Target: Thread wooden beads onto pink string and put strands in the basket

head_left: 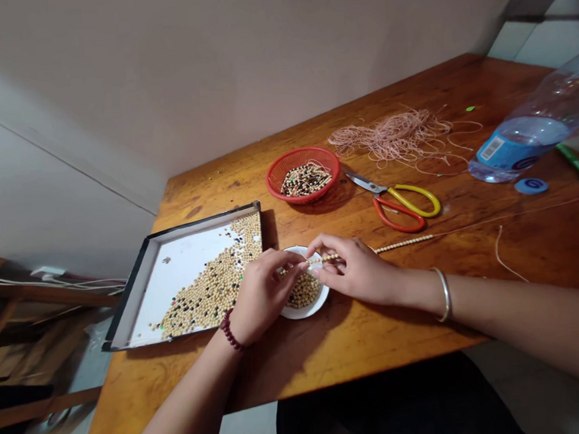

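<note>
Over a small white bowl (pixel 304 307) of tan beads, my left hand (pixel 260 293) is closed in a pinch, fingertips meeting those of my right hand. My right hand (pixel 356 265) pinches the end of a thin cord (pixel 471 227) carrying a row of tan beads (pixel 404 242), which trails right across the wooden table (pixel 379 333). What the left fingertips hold is too small to make out. A dark red bead bracelet circles my left wrist, a silver bangle my right.
A metal tray (pixel 139 282) with many loose tan and dark beads lies at the left edge. Behind are a red basket (pixel 303 174) of mixed beads, orange-and-yellow scissors (pixel 399 204), a tangle of pink cord (pixel 398 135), a lying water bottle (pixel 533 134) and its blue cap (pixel 531 186).
</note>
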`<state>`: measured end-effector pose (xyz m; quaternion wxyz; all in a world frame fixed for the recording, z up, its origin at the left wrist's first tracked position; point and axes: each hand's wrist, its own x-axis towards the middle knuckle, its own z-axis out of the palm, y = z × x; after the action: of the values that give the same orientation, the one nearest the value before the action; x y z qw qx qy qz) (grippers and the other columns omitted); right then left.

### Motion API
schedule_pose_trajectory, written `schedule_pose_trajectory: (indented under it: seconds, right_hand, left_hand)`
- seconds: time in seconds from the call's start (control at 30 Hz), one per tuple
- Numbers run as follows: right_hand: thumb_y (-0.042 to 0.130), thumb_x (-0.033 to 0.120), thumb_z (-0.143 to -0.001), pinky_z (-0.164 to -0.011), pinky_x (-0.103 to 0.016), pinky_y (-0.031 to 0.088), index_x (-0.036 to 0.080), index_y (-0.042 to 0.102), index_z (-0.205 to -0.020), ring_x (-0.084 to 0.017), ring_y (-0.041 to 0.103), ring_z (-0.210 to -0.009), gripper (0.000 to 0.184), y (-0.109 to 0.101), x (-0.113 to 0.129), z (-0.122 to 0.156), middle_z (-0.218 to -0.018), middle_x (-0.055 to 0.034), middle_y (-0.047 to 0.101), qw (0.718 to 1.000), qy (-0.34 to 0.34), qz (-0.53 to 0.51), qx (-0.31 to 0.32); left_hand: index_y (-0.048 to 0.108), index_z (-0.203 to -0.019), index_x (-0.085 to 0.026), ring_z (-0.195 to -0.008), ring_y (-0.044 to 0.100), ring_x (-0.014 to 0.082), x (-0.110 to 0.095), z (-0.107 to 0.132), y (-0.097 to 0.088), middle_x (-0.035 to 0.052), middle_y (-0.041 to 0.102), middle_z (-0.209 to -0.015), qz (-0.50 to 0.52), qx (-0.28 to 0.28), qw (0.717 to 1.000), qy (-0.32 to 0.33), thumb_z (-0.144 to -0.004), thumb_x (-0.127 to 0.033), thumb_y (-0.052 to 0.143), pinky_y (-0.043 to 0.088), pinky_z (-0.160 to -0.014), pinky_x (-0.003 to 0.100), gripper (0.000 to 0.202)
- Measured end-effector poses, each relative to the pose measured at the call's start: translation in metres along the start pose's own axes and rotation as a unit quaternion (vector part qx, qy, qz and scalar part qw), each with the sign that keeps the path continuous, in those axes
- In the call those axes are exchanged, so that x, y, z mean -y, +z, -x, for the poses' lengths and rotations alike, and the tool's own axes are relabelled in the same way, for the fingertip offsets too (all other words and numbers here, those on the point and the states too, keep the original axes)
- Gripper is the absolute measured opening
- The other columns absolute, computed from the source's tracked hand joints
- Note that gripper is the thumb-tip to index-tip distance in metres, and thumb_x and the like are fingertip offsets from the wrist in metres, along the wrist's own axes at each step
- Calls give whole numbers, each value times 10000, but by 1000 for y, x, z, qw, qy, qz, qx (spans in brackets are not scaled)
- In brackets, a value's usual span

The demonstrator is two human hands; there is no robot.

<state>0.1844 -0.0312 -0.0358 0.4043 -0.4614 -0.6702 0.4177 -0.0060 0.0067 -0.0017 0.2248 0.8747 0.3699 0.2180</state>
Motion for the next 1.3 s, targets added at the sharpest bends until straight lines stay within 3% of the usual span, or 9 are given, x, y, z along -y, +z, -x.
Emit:
schedule_pose_trajectory:
  seconds: [0.3, 0.6, 0.83, 0.97, 1.07, 1.2, 1.3]
  right_hand:
    - [595, 321, -832, -482, -190, 300, 192, 650, -956, -72, 393, -500, 187, -1, 2, 0, -580, 55, 455, 1000, -5, 4, 0]
    - [636, 316, -800, -494, -184, 346, 202, 554, -1092, -74, 427, -510, 324, 2, 1, 0, -617, 64, 480, 999, 10, -48, -12]
    - [575, 412, -849, -497, -210, 323, 181, 649, -916, -88, 422, -523, 252, 1, 1, 0, -615, 29, 521, 1000, 0, -18, -5]
    - [544, 398, -868, -550, -222, 373, 170, 643, -893, -110, 509, -598, 249, 1, -1, -1, -717, -13, 620, 999, -6, -12, -39]
    - [554, 376, -858, -538, -220, 372, 168, 644, -889, -115, 518, -597, 229, 0, -2, -3, -714, -15, 630, 997, 13, 4, -72]
    - [561, 327, -843, -542, -223, 385, 161, 654, -862, -118, 529, -596, 192, -2, -2, -5, -728, -20, 650, 996, 29, 5, -87]
    - [550, 292, -841, -586, -234, 415, 159, 663, -858, -133, 568, -648, 175, -2, -3, -7, -766, -30, 670, 996, 31, -5, -79]
  left_hand:
    - [554, -705, -170, -662, 469, 142, -5, -1, -1, 17, 561, -669, -30, 51, 998, 12, -958, -347, 409, 362, -639, 274, 341]
    - [589, -834, -172, -727, 499, 155, -7, -1, -2, 34, 591, -764, -17, 63, 998, 17, -966, -313, 390, 375, -683, 277, 277]
    - [538, -702, -168, -697, 480, 150, -4, -2, -2, 25, 566, -702, -27, 64, 997, 25, -966, -327, 386, 363, -673, 280, 344]
    - [574, -785, -174, -735, 490, 170, -4, -1, -3, 43, 589, -765, -65, 51, 996, 15, -979, -343, 326, 382, -705, 306, 357]
    - [611, -859, -177, -784, 492, 197, -4, -1, -3, 57, 614, -810, -152, 38, 988, 1, -960, -348, 386, 394, -728, 329, 300]
    - [654, -940, -192, -831, 492, 223, -1, 0, -1, 68, 650, -877, -220, 78, 972, 36, -907, -336, 510, 410, -766, 361, 207]
    - [658, -1007, -188, -854, 490, 236, -1, 0, -2, 84, 663, -946, -224, 102, 967, 59, -858, -381, 584, 419, -796, 388, 255]
